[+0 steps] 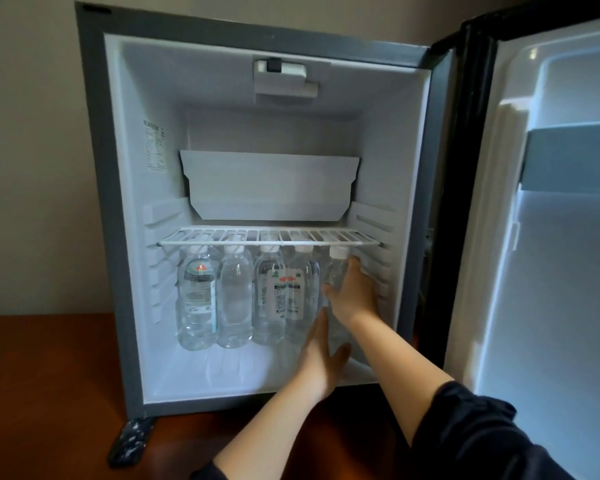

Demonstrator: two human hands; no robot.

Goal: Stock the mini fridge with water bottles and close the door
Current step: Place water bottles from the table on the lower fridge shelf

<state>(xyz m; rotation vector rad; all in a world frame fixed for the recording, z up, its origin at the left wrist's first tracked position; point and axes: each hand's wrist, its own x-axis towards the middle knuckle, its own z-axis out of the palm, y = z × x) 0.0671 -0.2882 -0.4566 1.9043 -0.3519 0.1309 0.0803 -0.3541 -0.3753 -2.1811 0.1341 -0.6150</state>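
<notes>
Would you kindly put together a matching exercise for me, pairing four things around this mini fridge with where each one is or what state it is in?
Things
1. fridge door
2. wire shelf
3. rightmost bottle
4. dark patterned object

Places or states
A. gripped by the right hand
B. lying on the wooden top
C. swung open
D. just above the standing bottles

Pairs: 1-C, 2-D, 3-A, 4-B
</notes>
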